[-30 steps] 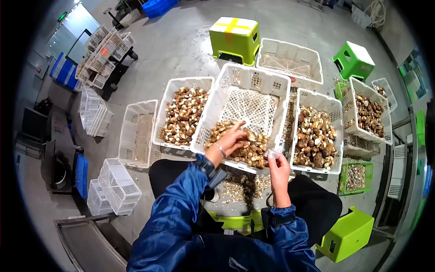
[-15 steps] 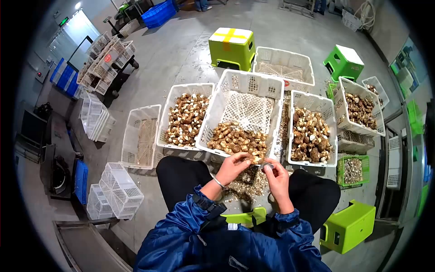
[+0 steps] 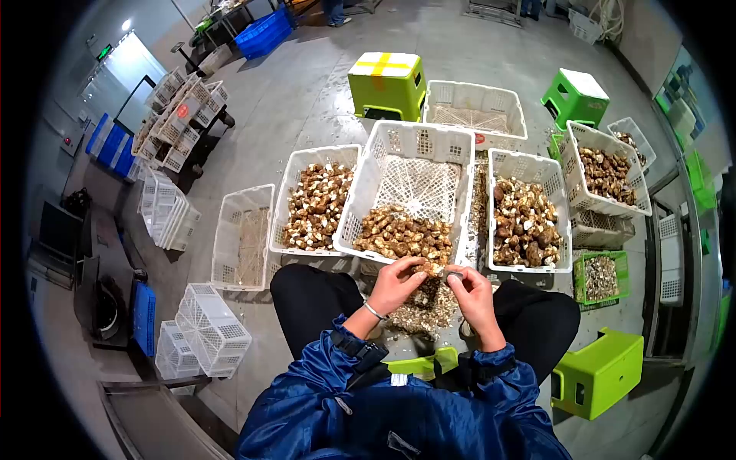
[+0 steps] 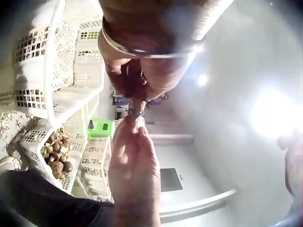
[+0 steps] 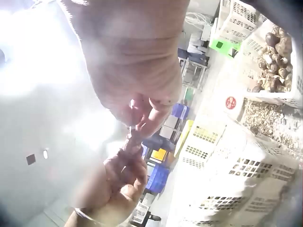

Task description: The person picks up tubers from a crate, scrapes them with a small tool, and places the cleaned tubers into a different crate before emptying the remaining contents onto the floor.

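My left hand (image 3: 395, 287) pinches a brown-and-white mushroom (image 3: 432, 269) by its cap side, just in front of the middle crate's near rim. The fingertips of my right hand (image 3: 474, 297) meet the mushroom's pale end and pinch a small grey blade-like piece (image 3: 453, 272), mostly hidden by the thumb and fingers. In the left wrist view, the mushroom's stem (image 4: 137, 108) stands between both hands' fingertips. Before my knees, the large white crate (image 3: 360, 180) holds a heap of mushrooms (image 3: 406, 234) at its near end.
White crates of mushrooms flank the middle one, left (image 3: 295, 172) and right (image 3: 529, 161). Pale trimmings (image 3: 422, 313) lie on the floor between my feet. A green stool (image 3: 602, 376) stands at my right, another green stool (image 3: 387, 84) beyond the crates. An empty white crate (image 3: 230, 230) lies left.
My left hand has come back from the heap in the middle crate with a mushroom. Both hands have met in front of the crate's near rim and stay there.
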### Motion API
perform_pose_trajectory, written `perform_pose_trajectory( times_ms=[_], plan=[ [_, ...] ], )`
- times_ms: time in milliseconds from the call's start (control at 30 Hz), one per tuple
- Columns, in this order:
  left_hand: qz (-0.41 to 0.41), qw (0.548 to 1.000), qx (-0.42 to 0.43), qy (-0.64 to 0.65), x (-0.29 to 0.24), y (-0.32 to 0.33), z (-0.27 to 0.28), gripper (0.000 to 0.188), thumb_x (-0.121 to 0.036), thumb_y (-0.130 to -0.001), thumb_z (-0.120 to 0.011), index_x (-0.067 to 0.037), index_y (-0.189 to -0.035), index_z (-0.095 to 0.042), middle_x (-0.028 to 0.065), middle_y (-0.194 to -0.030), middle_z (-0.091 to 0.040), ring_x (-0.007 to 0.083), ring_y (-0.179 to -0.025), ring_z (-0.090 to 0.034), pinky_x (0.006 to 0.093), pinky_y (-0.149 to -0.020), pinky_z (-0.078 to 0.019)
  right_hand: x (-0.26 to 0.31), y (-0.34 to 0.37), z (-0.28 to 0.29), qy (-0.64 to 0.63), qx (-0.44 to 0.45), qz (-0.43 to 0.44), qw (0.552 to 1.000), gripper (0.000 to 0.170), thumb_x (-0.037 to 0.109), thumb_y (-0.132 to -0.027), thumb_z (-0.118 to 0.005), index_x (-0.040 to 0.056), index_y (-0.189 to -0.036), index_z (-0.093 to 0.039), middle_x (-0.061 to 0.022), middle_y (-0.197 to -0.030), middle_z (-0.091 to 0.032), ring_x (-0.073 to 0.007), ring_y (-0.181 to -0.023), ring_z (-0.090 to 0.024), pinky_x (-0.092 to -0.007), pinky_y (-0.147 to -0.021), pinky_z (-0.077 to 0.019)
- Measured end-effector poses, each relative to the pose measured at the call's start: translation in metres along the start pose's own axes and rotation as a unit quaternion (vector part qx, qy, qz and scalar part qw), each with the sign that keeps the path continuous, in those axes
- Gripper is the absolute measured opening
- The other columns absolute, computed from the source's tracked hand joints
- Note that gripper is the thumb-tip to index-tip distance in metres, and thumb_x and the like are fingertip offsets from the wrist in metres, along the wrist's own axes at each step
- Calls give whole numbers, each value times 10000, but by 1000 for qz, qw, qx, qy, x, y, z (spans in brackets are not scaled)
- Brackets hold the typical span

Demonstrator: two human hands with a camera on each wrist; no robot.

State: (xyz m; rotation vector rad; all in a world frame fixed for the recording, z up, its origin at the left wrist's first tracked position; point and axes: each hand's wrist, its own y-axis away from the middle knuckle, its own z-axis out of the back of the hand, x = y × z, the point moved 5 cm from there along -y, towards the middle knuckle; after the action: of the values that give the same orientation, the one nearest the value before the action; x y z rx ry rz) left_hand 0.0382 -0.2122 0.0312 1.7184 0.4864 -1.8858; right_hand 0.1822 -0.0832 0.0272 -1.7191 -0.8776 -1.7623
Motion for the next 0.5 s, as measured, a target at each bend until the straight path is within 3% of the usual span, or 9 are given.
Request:
perform_pose_trajectory(
  times_ms=[67, 200, 300, 367, 433, 500],
  plan=[
    [19, 1000, -9, 4, 2, 1, 1, 322, -135, -881, -708, 31, -1146, -632, 50, -1078, -646, 82, -920, -588, 244, -778, -500, 6, 0, 2, 17, 7, -8, 1000, 135, 100, -906, -661, -18, -867, -610, -12, -942, -672, -19, -637, -463, -207, -552, -389],
    [-35, 997, -25, -60, -6, 1, 1, 327, -147, -872, -720, 41, -1127, -638, 93, -1092, -658, 111, -932, -611, 263, -800, -506, 20, 1, -8, 54, -11, 128, 990, 134, 108, -912, -654, -21, -885, -633, -2, -947, -666, -28, -670, -477, -211, -567, -401],
    [-44, 996, -24, -68, -6, 1, 2, 330, -153, -868, -725, 42, -1121, -641, 110, -1099, -660, 121, -935, -618, 270, -806, -508, 11, 0, 1, 48, 11, -3, 999, 122, 95, -902, -664, -21, -881, -630, -16, -993, -667, -29, -713, -486, -205, -588, -412],
    [-26, 998, -22, -55, -4, -1, 3, 333, -153, -866, -726, 42, -1122, -642, 111, -1099, -662, 123, -935, -619, 272, -809, -508, 5, -2, 2, 4, 14, 14, 1000, 115, 90, -901, -660, -19, -933, -651, -11, -1010, -668, -25, -699, -479, -206, -577, -401],
    [-69, 995, -29, -70, -4, -2, 3, 330, -151, -869, -725, 40, -1125, -642, 107, -1100, -663, 120, -935, -615, 272, -808, -509, 9, -1, -1, -4, 6, 44, 999, 132, 93, -906, -652, -20, -974, -659, -5, -1021, -670, -19, -664, -460, -209, -556, -384],
    [-66, 996, -26, -58, -2, -1, 4, 330, -152, -875, -718, 36, -1135, -641, 101, -1106, -663, 117, -936, -613, 271, -812, -508, 11, -1, -1, 5, 19, 8, 1000, 151, 107, -914, -644, -7, -1011, -667, 25, -903, -625, -12, -650, -436, -203, -552, -363]
  ],
)
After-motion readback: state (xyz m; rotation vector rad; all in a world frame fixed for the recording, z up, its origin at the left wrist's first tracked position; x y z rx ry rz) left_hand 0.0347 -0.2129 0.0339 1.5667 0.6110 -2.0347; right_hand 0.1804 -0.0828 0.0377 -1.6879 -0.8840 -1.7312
